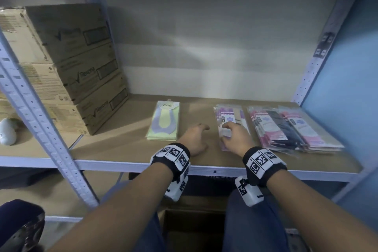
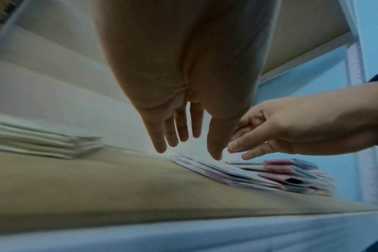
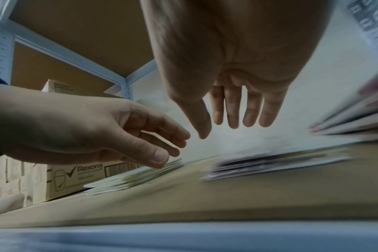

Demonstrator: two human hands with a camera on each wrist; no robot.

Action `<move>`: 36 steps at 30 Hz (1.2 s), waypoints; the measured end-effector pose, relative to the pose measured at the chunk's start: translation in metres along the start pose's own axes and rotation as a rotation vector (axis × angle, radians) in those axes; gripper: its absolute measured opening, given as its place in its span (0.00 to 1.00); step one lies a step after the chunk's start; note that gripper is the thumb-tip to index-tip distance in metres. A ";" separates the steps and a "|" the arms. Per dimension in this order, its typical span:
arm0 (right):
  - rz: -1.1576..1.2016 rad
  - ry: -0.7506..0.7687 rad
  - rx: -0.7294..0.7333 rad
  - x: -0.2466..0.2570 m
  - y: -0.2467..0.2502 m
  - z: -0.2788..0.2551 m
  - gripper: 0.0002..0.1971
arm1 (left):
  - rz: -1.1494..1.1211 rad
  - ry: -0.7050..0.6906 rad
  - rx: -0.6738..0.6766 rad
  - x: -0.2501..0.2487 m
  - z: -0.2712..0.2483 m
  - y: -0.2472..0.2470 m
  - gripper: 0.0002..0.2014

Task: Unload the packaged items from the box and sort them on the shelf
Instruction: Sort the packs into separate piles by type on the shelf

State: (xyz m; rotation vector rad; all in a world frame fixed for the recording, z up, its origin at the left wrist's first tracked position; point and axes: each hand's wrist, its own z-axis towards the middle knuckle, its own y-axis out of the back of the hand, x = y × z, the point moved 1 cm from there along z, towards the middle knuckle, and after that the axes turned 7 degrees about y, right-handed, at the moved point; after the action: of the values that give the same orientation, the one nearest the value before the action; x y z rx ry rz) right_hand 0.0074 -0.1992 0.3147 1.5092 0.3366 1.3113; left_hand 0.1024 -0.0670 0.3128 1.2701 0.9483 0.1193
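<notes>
Both hands, left hand (image 1: 194,139) and right hand (image 1: 237,137), loose-fingered, holding nothing, over purple packets (image 1: 227,122).

Green packets (image 1: 163,121), purple packets (image 1: 229,127), pink packets (image 1: 290,129) stacked flat on shelf (image 1: 126,149)

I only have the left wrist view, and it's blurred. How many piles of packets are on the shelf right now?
Observer: Three, by the head view: a green pile, a purple pile and a pink and dark pile, left to right.
Operator: What is left of the green one?
Observer: Stacked cardboard boxes printed Rexona, at the left end of the shelf.
Operator: Is my right hand holding a packet?
Observer: No. The right wrist view shows the palm of the right hand empty, its fingers straight above the purple pile.
</notes>
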 end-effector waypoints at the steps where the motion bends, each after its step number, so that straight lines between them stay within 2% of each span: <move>1: -0.026 -0.014 0.000 -0.007 0.004 -0.002 0.21 | 0.003 -0.012 0.017 -0.007 0.002 -0.006 0.31; 5: -0.074 -0.070 0.016 -0.028 0.013 -0.012 0.26 | 0.004 -0.033 0.037 -0.032 0.010 -0.023 0.28; 12: -0.090 -0.070 0.091 -0.047 0.017 -0.020 0.28 | 0.029 -0.003 0.050 -0.047 0.022 -0.040 0.33; 16: -0.062 -0.063 0.105 -0.055 0.015 -0.019 0.28 | 0.049 -0.001 0.069 -0.051 0.026 -0.043 0.28; 20: -0.038 -0.034 0.086 -0.061 0.012 -0.017 0.26 | 0.046 -0.007 0.070 -0.052 0.029 -0.046 0.23; 36: -0.003 0.019 0.091 -0.059 -0.002 -0.005 0.23 | -0.016 0.000 -0.011 -0.030 0.031 -0.044 0.23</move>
State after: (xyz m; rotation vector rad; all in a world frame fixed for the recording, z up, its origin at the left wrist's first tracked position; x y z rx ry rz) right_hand -0.0173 -0.2405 0.2804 1.5724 0.4154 1.3239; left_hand 0.0857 -0.1227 0.2909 1.2521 0.9565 0.1117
